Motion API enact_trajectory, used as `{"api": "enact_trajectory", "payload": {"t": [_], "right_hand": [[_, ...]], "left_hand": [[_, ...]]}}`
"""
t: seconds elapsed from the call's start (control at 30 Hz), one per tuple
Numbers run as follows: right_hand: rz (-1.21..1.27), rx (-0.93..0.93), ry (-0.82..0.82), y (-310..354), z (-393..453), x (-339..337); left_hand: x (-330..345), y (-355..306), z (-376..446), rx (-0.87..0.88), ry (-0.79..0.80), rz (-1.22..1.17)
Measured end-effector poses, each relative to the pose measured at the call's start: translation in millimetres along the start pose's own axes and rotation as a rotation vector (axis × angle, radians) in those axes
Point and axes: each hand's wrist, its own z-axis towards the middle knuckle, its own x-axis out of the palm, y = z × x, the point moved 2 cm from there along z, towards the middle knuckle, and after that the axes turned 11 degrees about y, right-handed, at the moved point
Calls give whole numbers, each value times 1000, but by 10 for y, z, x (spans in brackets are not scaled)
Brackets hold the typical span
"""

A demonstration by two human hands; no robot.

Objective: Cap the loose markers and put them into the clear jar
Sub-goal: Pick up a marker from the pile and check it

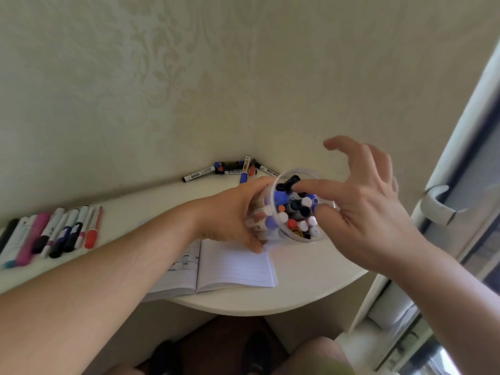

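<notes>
- Left hand (pixel 238 212) grips jar (pixel 297 209) by its side, tilted, over the table (pixel 311 280) and notebook (pixel 232 266).
- Right hand (pixel 370 201) spread, holding nothing, one finger on a black marker (pixel 289 183) in the jar mouth.
- Jar packed with capped markers.
- Loose markers (pixel 232 169) in the wall corner behind the jar.
- Marker row (pixel 51 234) far left.
- Window handle (pixel 435 204) right.

The word "WHITEBOARD" can be read on a black-banded marker (pixel 232 171) lying against the wall behind the clear jar (pixel 297 207); other print is illegible.
</notes>
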Motion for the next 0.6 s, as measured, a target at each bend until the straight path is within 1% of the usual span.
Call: {"api": "enact_trajectory", "payload": {"t": [0.1,0.2,0.37,0.43,0.6], "right_hand": [[-120,-11,124,183,-4,-12],[-256,19,240,289,11,19],[-342,73,296,388,14,-16],[-309,75,318,397,26,-30],[-101,71,357,320,8,-81]], "left_hand": [[-32,5,-25,7,22,-20],[-29,-28,-29,-2,9,41],[-31,-78,-45,-26,-7,158],[-30,-102,-49,-33,-11,186],[-7,-149,-33,-41,21,210]]}}
